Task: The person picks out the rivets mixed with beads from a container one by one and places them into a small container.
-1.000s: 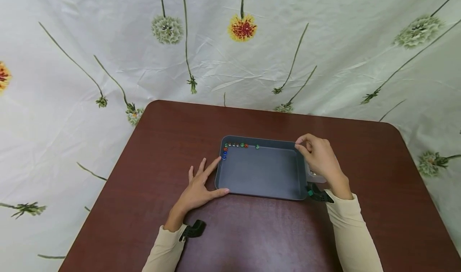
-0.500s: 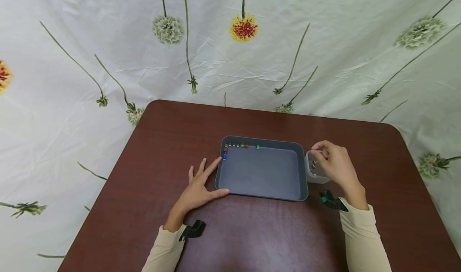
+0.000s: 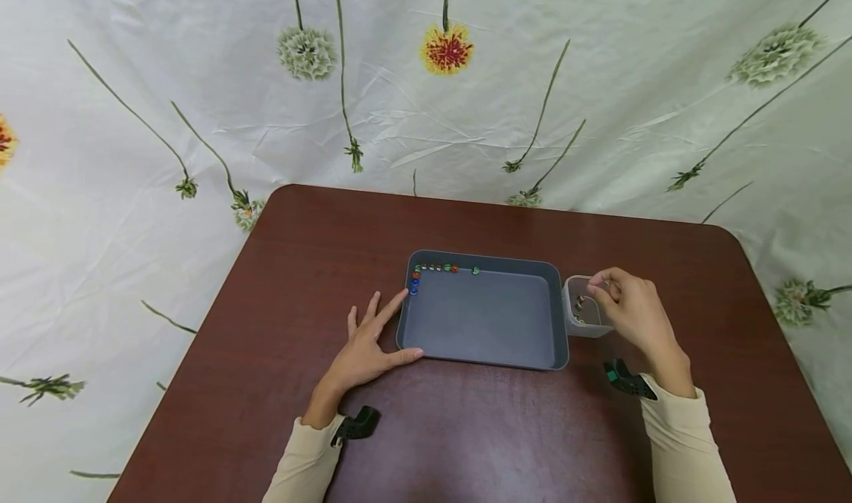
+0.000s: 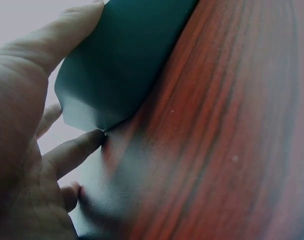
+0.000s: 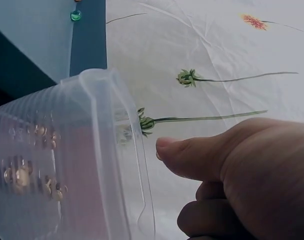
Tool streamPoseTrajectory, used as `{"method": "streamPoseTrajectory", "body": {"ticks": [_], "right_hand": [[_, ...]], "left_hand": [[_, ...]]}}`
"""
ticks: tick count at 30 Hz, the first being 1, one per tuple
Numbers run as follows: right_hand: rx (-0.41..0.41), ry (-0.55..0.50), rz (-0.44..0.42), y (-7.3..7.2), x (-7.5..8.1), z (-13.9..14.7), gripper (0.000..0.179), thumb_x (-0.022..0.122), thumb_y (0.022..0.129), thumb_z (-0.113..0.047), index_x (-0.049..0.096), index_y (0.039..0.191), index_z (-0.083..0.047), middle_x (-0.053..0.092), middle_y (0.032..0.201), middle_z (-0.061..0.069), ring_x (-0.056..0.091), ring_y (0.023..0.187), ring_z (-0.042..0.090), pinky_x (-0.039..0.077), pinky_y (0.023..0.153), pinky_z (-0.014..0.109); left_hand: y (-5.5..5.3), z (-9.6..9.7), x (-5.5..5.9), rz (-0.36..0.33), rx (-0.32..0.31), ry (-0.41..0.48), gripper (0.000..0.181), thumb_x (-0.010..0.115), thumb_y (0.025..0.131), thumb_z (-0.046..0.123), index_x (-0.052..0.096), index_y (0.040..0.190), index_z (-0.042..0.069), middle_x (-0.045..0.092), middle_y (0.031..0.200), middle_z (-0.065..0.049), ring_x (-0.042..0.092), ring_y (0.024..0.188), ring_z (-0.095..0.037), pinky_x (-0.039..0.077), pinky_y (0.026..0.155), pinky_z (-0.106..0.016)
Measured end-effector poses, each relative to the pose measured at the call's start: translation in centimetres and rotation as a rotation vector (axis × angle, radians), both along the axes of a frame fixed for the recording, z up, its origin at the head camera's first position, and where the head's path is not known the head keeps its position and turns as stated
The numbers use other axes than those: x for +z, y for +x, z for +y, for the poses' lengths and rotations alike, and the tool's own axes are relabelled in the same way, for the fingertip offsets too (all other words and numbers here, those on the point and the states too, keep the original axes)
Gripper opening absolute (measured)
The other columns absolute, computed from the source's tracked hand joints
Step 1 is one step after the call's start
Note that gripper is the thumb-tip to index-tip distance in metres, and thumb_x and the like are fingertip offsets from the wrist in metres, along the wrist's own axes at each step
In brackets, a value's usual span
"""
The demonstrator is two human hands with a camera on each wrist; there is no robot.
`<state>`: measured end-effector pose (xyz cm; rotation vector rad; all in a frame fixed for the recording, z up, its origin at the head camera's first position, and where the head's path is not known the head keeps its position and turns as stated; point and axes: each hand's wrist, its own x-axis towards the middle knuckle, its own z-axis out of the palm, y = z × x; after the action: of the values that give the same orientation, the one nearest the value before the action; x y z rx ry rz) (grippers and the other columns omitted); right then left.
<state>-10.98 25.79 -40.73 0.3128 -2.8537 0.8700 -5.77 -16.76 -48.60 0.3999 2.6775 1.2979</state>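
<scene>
A grey rectangular tray [image 3: 492, 318] lies on the table. My left hand [image 3: 362, 355] is spread at its left side, index fingertip at the left rim and thumb at the front-left edge; the left wrist view shows fingertips right against the tray [image 4: 126, 55]. Small glass marbles [image 3: 431, 268] line the tray's top-left corner, with a green marble [image 3: 475, 271] apart to the right. Over the clear plastic box [image 3: 587, 331] my right hand [image 3: 632, 307] hovers, fingers curled, thumb near the index. I cannot tell whether anything is between its fingertips. Several gold-toned marbles [image 5: 21, 175] lie inside the box.
The box stands close against the tray's right side. Brown wooden tabletop [image 3: 479, 422] surrounds both. A white flower-printed cloth [image 3: 386, 111] hangs behind the table's far edge. Dark wrist devices [image 3: 356, 423] sit at both cuffs.
My right hand has moved right and slightly nearer, from over the tray's top-right corner to over the clear box. The left hand, the tray and the marbles have stayed put.
</scene>
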Motion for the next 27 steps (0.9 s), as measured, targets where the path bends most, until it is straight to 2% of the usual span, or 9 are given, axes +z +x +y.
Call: {"method": "streamPoseTrajectory", "body": {"ticks": [17, 22, 27], "right_hand": [[-0.011, 0.006, 0.006, 0.28, -0.42, 0.35, 0.009, 0.071, 0.093, -0.008, 0.070, 0.098, 0.000, 0.032, 0.056, -0.006, 0.024, 0.048, 0.005, 0.021, 0.044, 0.025], [-0.011, 0.010, 0.015, 0.29, -0.46, 0.43, 0.010, 0.071, 0.093, -0.007, 0.070, 0.099, 0.000, 0.031, 0.056, -0.006, 0.023, 0.048, 0.004, 0.020, 0.044, 0.024], [-0.013, 0.014, 0.034, 0.28, -0.24, 0.57, 0.015, 0.071, 0.094, -0.011, 0.070, 0.103, 0.001, 0.034, 0.057, -0.004, 0.026, 0.047, 0.005, 0.022, 0.044, 0.025]], "left_hand": [[-0.14, -0.53, 0.22, -0.009, -0.006, 0.003, 0.098, 0.080, 0.082, 0.048, 0.024, 0.161, 0.033, 0.028, 0.165, -0.007, 0.001, 0.156, -0.036, -0.015, 0.115, -0.067], [-0.05, -0.72, 0.19, -0.008, -0.004, 0.039, 0.100, 0.082, 0.081, 0.045, 0.023, 0.161, 0.032, 0.034, 0.163, -0.002, 0.001, 0.157, -0.033, -0.015, 0.116, -0.066], [0.10, -0.98, 0.53, -0.002, 0.030, 0.065, 0.089, 0.076, 0.089, 0.041, 0.025, 0.160, 0.031, 0.035, 0.162, -0.002, 0.009, 0.156, -0.034, -0.012, 0.116, -0.067]]}}
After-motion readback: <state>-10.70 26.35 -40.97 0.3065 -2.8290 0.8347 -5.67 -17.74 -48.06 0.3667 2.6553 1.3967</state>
